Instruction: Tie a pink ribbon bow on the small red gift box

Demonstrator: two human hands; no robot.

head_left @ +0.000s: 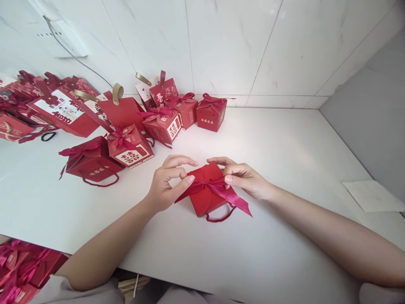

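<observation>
A small red gift box (202,202) rests on the white table in front of me, its top flaps folded together. Across its top lies a dark pink ribbon (232,197), crossed at the middle, with one tail hanging toward the lower right. My left hand (171,181) pinches the ribbon at the box's left side between thumb and finger. On the right side, my right hand (242,178) pinches the other part of the ribbon near the box's edge. A twisted red cord handle (221,217) loops out from the near side of the box.
Several red boxes with bows, such as one box (211,116), stand at the back and left of the white table (284,253). More boxes (27,270) sit below its left edge. White paper (373,195) lies at right. A cable (79,61) hangs along the tiled wall.
</observation>
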